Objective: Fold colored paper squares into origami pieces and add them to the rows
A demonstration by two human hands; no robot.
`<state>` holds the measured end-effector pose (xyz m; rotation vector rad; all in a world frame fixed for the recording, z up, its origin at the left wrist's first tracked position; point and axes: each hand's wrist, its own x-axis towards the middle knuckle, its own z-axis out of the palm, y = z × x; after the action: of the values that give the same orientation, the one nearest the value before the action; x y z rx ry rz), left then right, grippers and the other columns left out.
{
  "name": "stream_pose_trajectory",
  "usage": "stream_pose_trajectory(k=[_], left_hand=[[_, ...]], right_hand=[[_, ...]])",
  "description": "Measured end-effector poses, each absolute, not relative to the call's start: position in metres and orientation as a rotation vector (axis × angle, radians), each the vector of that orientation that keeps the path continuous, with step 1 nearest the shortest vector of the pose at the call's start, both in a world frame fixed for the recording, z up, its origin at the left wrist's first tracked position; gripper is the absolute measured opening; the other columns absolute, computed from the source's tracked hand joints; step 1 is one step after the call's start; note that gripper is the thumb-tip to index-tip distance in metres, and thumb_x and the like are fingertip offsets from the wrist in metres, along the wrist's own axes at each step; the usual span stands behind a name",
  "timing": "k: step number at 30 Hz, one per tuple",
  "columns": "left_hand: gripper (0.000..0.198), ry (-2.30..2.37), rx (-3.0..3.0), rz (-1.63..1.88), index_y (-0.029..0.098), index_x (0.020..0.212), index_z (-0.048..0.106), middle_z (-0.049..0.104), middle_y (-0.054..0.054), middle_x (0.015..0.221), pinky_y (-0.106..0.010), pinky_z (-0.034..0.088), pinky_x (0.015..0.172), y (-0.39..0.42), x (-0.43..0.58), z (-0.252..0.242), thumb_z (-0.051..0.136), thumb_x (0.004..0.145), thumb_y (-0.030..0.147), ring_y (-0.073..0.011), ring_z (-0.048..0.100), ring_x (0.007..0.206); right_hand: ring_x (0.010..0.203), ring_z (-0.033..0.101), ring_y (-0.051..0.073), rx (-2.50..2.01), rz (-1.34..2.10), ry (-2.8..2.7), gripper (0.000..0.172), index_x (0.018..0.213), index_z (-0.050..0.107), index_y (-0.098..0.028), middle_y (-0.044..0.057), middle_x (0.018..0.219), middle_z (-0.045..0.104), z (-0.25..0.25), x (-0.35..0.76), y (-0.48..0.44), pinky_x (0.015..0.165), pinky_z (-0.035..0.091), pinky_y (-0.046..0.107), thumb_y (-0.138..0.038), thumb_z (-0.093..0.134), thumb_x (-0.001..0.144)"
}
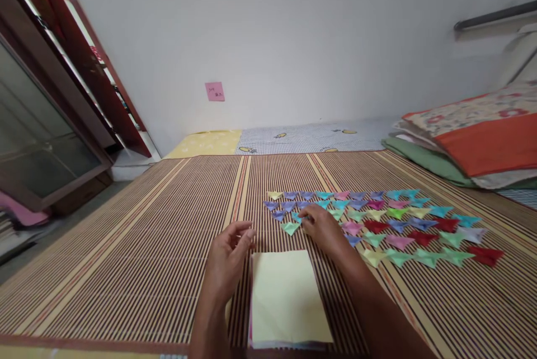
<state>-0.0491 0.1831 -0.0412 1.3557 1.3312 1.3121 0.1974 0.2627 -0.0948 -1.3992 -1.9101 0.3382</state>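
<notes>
Rows of small folded paper pieces (397,212) in many colours lie on the striped mat. My right hand (322,229) reaches to the left end of these rows, its fingers pinched together at a small teal folded paper piece (296,217); part of the piece is hidden behind them. Just in front of it lies a light green folded piece (290,228). My left hand (229,255) hovers over the mat, fingers loosely curved and apart, with nothing visible in them. Between my forearms sits a stack of square paper sheets (289,297), pale yellow on top.
The bamboo-striped mat (168,236) covers the surface, with patterned cloth (289,140) along the wall. Folded bedding (490,141) is piled at right. A pink note (215,91) sticks to the white wall. A glass-fronted cabinet (46,124) stands at left.
</notes>
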Motion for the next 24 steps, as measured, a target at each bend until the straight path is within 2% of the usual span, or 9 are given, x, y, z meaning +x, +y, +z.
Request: stream_pose_trajectory(k=[2, 5, 7, 10, 13, 16, 19, 22, 24], left_hand=[[0.035, 1.348, 1.349, 1.316, 0.016, 0.105, 0.072, 0.078, -0.008, 0.093, -0.031, 0.055, 0.067, 0.184, -0.051, -0.043, 0.069, 0.086, 0.045, -0.0203, 0.072, 0.075], [0.035, 1.368, 1.338, 1.322, 0.016, 0.103, 0.073, 0.078, -0.008, 0.091, -0.030, 0.055, 0.065, 0.187, -0.051, -0.048, 0.070, 0.084, 0.045, -0.0198, 0.072, 0.073], [0.033, 1.377, 1.332, 1.321, 0.015, 0.098, 0.074, 0.078, -0.007, 0.085, -0.030, 0.055, 0.064, 0.190, -0.051, -0.053, 0.073, 0.081, 0.043, -0.0195, 0.071, 0.070], [0.030, 1.389, 1.325, 1.325, 0.015, 0.092, 0.075, 0.076, -0.006, 0.081, -0.029, 0.054, 0.062, 0.192, -0.050, -0.059, 0.075, 0.077, 0.041, -0.0190, 0.070, 0.067], [0.029, 1.391, 1.331, 1.348, 0.016, 0.092, 0.074, 0.077, -0.005, 0.081, -0.029, 0.055, 0.063, 0.188, -0.050, -0.059, 0.073, 0.078, 0.041, -0.0190, 0.071, 0.067], [0.029, 1.391, 1.359, 1.374, 0.017, 0.094, 0.075, 0.078, -0.006, 0.083, -0.031, 0.057, 0.067, 0.175, -0.052, -0.052, 0.072, 0.080, 0.041, -0.0205, 0.072, 0.071], [0.028, 1.421, 1.380, 1.401, 0.018, 0.095, 0.076, 0.079, -0.006, 0.084, -0.034, 0.058, 0.073, 0.151, -0.054, -0.050, 0.070, 0.083, 0.042, -0.0222, 0.074, 0.075], [0.035, 1.506, 1.353, 1.469, 0.018, 0.101, 0.075, 0.079, -0.007, 0.085, -0.037, 0.059, 0.075, 0.109, -0.055, -0.069, 0.069, 0.084, 0.047, -0.0244, 0.074, 0.077], [0.038, 1.602, 1.300, 1.523, 0.018, 0.105, 0.074, 0.080, -0.011, 0.098, -0.041, 0.059, 0.083, 0.073, -0.055, -0.095, 0.065, 0.087, 0.050, -0.0288, 0.075, 0.091]], right_hand=[[0.088, 0.064, 0.020, -1.386, 0.353, -1.829, 0.013, 0.084, 0.065, -0.017, 0.005, 0.091, 0.068, -0.087, 0.202, 0.251, 0.081, 0.049, 0.032, -0.009, 0.057, 0.090], [0.069, 0.059, 0.018, -1.379, 0.413, -1.765, 0.019, 0.077, 0.061, -0.019, 0.000, 0.073, 0.062, -0.077, 0.205, 0.225, 0.065, 0.045, 0.028, -0.023, 0.054, 0.094], [0.064, 0.058, 0.017, -1.361, 0.476, -1.772, 0.020, 0.074, 0.060, -0.020, -0.001, 0.069, 0.061, -0.075, 0.203, 0.204, 0.060, 0.043, 0.026, -0.024, 0.055, 0.093], [0.071, 0.063, 0.019, -1.330, 0.542, -1.802, 0.015, 0.075, 0.062, -0.020, 0.001, 0.073, 0.065, -0.076, 0.195, 0.170, 0.065, 0.047, 0.028, -0.020, 0.058, 0.089], [0.092, 0.068, 0.023, -1.266, 0.615, -1.884, 0.006, 0.085, 0.068, -0.020, 0.004, 0.092, 0.073, -0.080, 0.182, 0.137, 0.084, 0.051, 0.034, -0.016, 0.066, 0.082], [0.115, 0.063, 0.028, -1.199, 0.672, -1.979, 0.028, 0.098, 0.070, -0.019, 0.009, 0.114, 0.073, -0.082, 0.167, 0.112, 0.101, 0.047, 0.040, -0.006, 0.070, 0.073], [0.120, 0.060, 0.027, -1.140, 0.717, -2.051, 0.039, 0.108, 0.070, -0.019, 0.010, 0.121, 0.071, -0.082, 0.152, 0.097, 0.105, 0.045, 0.038, -0.003, 0.069, 0.073], [0.116, 0.061, 0.025, -1.146, 0.721, -2.090, 0.035, 0.105, 0.070, -0.021, 0.007, 0.119, 0.071, -0.084, 0.140, 0.093, 0.101, 0.046, 0.035, -0.002, 0.067, 0.076], [0.112, 0.062, 0.025, -1.164, 0.707, -2.088, 0.033, 0.102, 0.070, -0.022, 0.006, 0.114, 0.071, -0.087, 0.135, 0.094, 0.098, 0.047, 0.035, 0.000, 0.064, 0.078]])
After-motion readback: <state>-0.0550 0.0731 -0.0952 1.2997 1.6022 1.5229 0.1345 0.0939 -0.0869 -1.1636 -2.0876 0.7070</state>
